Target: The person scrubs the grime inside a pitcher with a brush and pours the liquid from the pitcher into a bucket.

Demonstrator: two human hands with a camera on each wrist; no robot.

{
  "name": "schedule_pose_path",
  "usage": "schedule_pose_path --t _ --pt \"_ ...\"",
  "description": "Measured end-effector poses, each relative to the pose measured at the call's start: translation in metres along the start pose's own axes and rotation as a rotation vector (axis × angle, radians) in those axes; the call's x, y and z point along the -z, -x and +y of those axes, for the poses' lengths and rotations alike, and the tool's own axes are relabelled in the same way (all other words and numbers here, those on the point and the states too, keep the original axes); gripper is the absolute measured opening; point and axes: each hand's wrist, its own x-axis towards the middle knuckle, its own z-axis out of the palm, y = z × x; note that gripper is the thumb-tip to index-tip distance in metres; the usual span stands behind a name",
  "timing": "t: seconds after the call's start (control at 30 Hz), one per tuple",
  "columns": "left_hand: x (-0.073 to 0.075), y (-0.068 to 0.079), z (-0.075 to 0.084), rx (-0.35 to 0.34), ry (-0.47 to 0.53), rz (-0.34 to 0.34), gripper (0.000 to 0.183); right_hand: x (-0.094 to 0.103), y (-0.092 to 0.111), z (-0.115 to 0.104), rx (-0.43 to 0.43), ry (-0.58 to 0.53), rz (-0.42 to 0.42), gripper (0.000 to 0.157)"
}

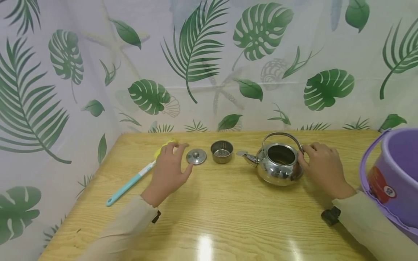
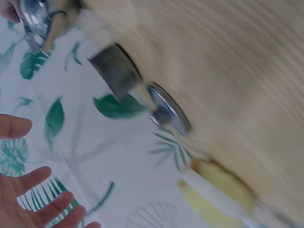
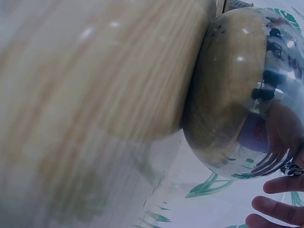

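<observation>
A shiny steel teapot (image 1: 277,173) stands on the table with its lid off, its hoop handle (image 1: 281,133) raised and its spout pointing left. My right hand (image 1: 321,166) is at the teapot's right side, thumb and index finger pinching the base of the handle. In the right wrist view, the other fingers (image 3: 280,209) are spread beside the rounded body (image 3: 232,95). My left hand (image 1: 169,170) hovers with fingers apart, holding nothing. Close to it lie the round lid (image 1: 196,156), a perforated steel infuser (image 1: 222,152) and a brush (image 1: 130,184) with yellow head and turquoise handle.
A purple bucket (image 1: 400,174) with its handle hanging down stands at the right edge, close to my right forearm. Behind the wooden table (image 1: 209,206) hangs a leaf-patterned cloth (image 1: 209,65), which also covers the left side.
</observation>
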Motion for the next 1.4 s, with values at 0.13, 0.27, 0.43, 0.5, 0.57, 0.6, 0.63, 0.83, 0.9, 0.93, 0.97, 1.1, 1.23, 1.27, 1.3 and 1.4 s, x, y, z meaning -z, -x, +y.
schedule_pose_path --t 0.13,0.27,0.43,0.5,0.57,0.6,0.63,0.83,0.9,0.93,0.97,1.1,1.23,1.27,1.3,1.4 --pt "-0.006 -0.009 0.027 -0.032 0.046 -0.055 0.055 0.001 0.000 0.000 -0.006 0.000 -0.006 0.017" --pt "-0.014 -0.017 0.052 -0.070 0.042 -0.111 0.058 0.000 0.001 0.000 -0.010 0.004 -0.015 0.018" --pt "-0.026 -0.025 0.074 -0.114 0.050 -0.128 0.059 -0.001 0.000 0.001 -0.001 0.005 -0.009 0.018" --pt "-0.030 -0.027 0.082 -0.120 0.060 -0.133 0.059 0.000 0.000 0.000 0.001 0.003 -0.009 0.018" --pt "-0.034 -0.030 0.089 -0.120 0.066 -0.146 0.061 0.000 0.000 0.000 0.000 0.002 -0.010 0.018" --pt "-0.036 -0.032 0.093 -0.116 0.070 -0.156 0.062 0.001 0.000 -0.001 -0.002 0.001 -0.011 0.018" --pt "-0.038 -0.033 0.097 -0.112 0.079 -0.165 0.063 0.001 0.000 -0.001 -0.002 0.001 -0.010 0.018" --pt "-0.049 -0.044 0.121 -0.090 0.123 -0.217 0.065 0.001 0.000 -0.001 0.025 0.003 0.046 0.017" --pt "-0.052 -0.047 0.127 -0.086 0.133 -0.236 0.065 0.001 0.000 -0.001 0.027 0.002 0.052 0.017" --pt "-0.054 -0.048 0.130 -0.084 0.140 -0.246 0.065 0.001 0.000 -0.001 0.025 0.002 0.048 0.017" --pt "-0.056 -0.049 0.133 -0.084 0.146 -0.253 0.065 0.000 0.001 -0.001 0.023 0.002 0.045 0.016" --pt "-0.062 -0.052 0.140 -0.087 0.139 -0.263 0.066 0.000 0.001 -0.001 0.014 0.000 0.032 0.016" --pt "-0.069 -0.056 0.145 -0.081 0.098 -0.272 0.068 -0.001 0.001 0.001 0.010 -0.001 0.025 0.016" --pt "-0.070 -0.057 0.145 -0.077 0.092 -0.279 0.068 -0.001 0.002 0.001 0.011 0.001 0.025 0.016" --pt "-0.071 -0.058 0.146 -0.074 0.085 -0.287 0.069 -0.001 0.002 0.001 0.011 0.002 0.024 0.016" --pt "-0.075 -0.061 0.149 -0.068 0.064 -0.314 0.069 -0.001 0.002 0.001 0.009 0.000 0.023 0.016"
